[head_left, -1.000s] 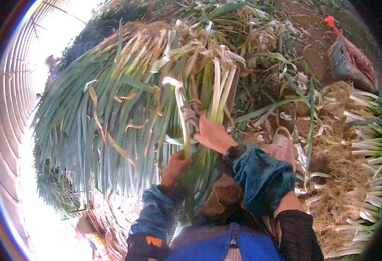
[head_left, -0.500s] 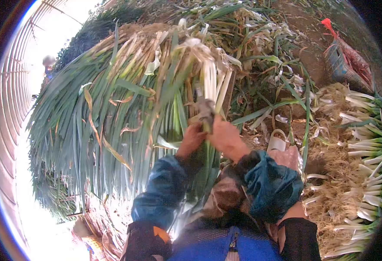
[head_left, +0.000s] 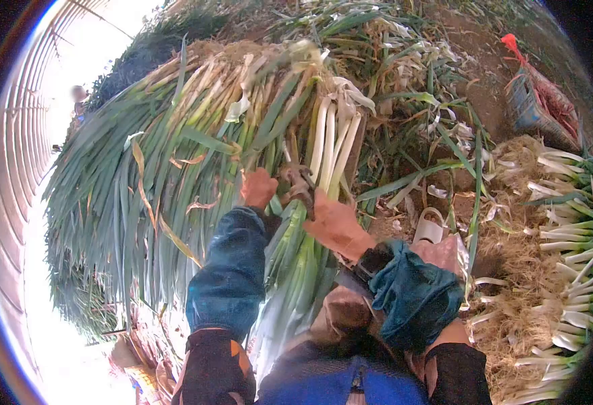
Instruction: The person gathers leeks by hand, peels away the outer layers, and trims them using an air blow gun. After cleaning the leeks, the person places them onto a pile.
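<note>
A bunch of long green onions (head_left: 327, 145) lies in front of me, white stalks pointing away and green leaves toward my lap. Left of its stalks, my left hand (head_left: 259, 189) is closed in a fist; what its fingers hold is hidden. My right hand (head_left: 337, 226) is at the bunch's right side, its fingers curled in against a dark, brownish-grey piece (head_left: 301, 187) that lies across the stalks. I cannot make out what this piece is. Directly left of the bunch is a large pile of green onions (head_left: 155, 162) with dirty roots at its far end.
Trimmed green onions (head_left: 580, 236) lie in a row on the right, roots inward. A red-topped sack (head_left: 543, 101) stands at the back right, and a pale slipper (head_left: 430, 226) is beyond my right forearm. Loose leaves (head_left: 411, 101) litter the ground. Another person (head_left: 78, 101) is far left.
My hands have moved apart: the left went left and slightly up, the right a little left and down. The dark piece shifted left, and more of the white stalks shows.
</note>
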`<state>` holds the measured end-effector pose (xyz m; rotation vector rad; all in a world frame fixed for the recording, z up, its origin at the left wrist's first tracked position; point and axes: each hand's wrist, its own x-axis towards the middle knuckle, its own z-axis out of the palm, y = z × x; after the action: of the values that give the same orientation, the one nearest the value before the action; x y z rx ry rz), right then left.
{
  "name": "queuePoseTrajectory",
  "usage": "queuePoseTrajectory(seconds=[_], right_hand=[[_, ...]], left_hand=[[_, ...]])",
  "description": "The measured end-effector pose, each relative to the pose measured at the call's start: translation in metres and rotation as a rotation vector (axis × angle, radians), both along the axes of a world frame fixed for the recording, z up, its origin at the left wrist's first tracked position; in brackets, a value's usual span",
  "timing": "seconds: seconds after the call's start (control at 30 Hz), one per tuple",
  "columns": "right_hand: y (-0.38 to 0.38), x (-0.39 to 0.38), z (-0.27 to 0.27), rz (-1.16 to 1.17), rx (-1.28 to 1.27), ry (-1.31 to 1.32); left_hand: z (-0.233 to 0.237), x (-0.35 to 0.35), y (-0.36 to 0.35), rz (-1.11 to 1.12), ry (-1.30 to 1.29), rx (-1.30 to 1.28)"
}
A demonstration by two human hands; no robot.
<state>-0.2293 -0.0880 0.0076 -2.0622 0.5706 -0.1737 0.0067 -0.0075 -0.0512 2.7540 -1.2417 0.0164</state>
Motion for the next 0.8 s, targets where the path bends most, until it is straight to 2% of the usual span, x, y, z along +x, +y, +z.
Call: queuePoseTrajectory(seconds=[0.13,0.23,0.27,0.3,0.37,0.4,0.5,0.53,0.63,0.7,0.77,0.8], right_hand=[[0.005,-0.004,0.011,0.026,0.041,0.064],[0.005,-0.008,0.02,0.052,0.056,0.094],[0.003,-0.008,0.021,0.061,0.07,0.081],[0.003,-0.008,0.02,0.071,0.083,0.068],[0.003,-0.007,0.004,0.023,0.085,-0.028],[0.003,-0.006,-0.001,-0.002,0.085,-0.074],[-0.01,0.006,-0.007,-0.106,0.031,0.087],[-0.013,0.006,-0.007,-0.107,-0.003,0.07],[-0.014,0.008,0.002,-0.009,0.111,0.076],[-0.013,0.007,-0.009,-0.012,0.148,0.008],[-0.017,0.006,-0.012,-0.021,0.173,-0.008],[-0.02,0.004,-0.009,-0.03,0.185,0.012]], left_hand=[[-0.002,-0.005,0.003,-0.071,-0.059,0.071],[0.033,-0.034,0.019,-0.211,0.002,-0.004],[0.04,-0.043,0.02,-0.123,0.024,0.102],[0.049,-0.055,0.023,-0.144,0.008,0.132],[0.062,-0.076,0.029,-0.189,-0.024,0.191],[0.061,-0.087,0.026,-0.119,-0.112,0.35],[0.065,-0.122,0.033,-0.156,-0.152,0.369],[0.062,-0.123,0.039,-0.199,-0.083,0.277],[0.07,-0.114,0.03,-0.332,0.13,0.326],[0.079,-0.087,0.011,-0.293,0.352,0.335],[0.049,-0.021,0.012,-0.521,0.123,0.058],[0.039,0.001,0.003,-0.53,-0.007,0.017]])
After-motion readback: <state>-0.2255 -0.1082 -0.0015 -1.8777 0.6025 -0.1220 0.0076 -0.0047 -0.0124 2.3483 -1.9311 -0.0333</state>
